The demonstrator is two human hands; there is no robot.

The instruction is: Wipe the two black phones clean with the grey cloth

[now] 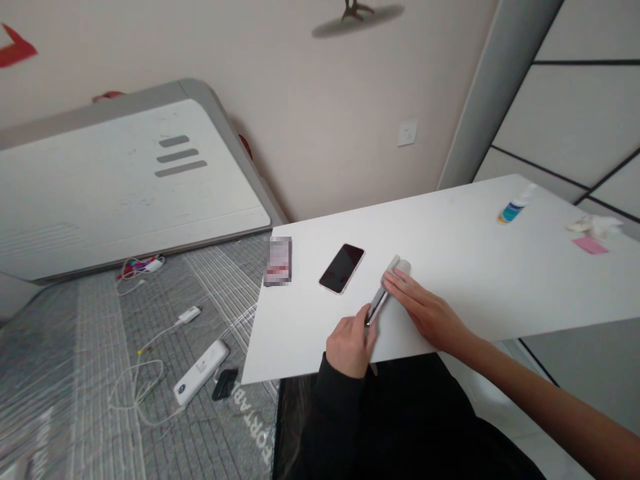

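A slim grey object, perhaps a phone case or stand, [394,265] stands on edge, slanted, over the white table [460,267]. My left hand [351,341] grips its near end, fingers wrapped round it. My right hand [419,303] presses its fingers together against the upper right side of the same object. To the left, a phone with a dark screen [343,268] lies flat. Farther left, at the table's edge, is a pixelated rectangular item [279,261].
A spray bottle [513,208], a pink slip [590,246] and crumpled white tissue [603,227] lie on the right. Left of the table, a grey bed cover holds a white power bank [201,372], cables and a small black item [225,385].
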